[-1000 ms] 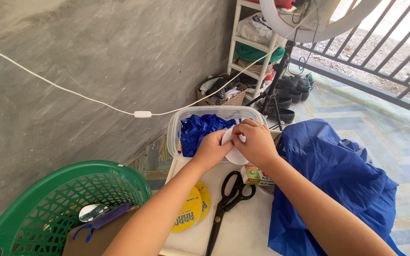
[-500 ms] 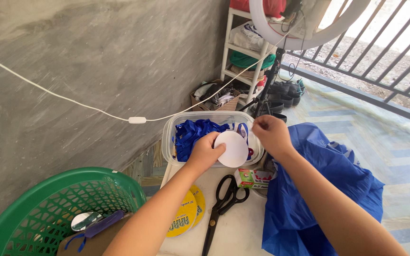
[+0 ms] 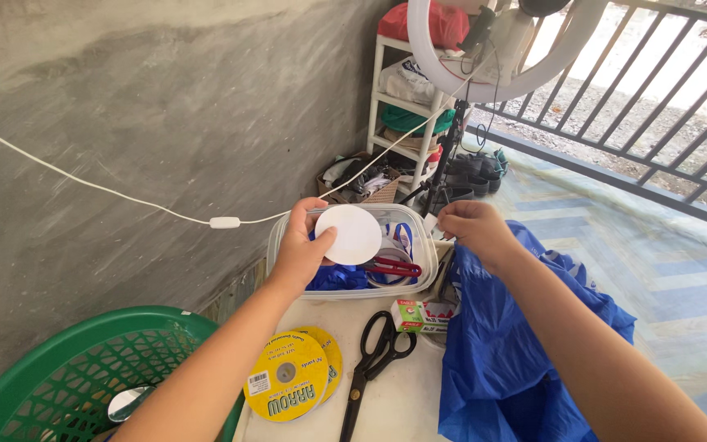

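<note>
The white paper disc point(image 3: 348, 234) covers part of the clear plastic tub point(image 3: 288, 233), so the blue ribbon point(image 3: 333, 278) inside shows only a little. The left hand point(image 3: 300, 250) hides the disc's left edge. The right hand point(image 3: 472, 229) pinches something too small to tell. The green basket point(image 3: 75, 368) is cut off at the bottom edge. The blue cloth point(image 3: 509, 352) hides the table's right edge.
</note>
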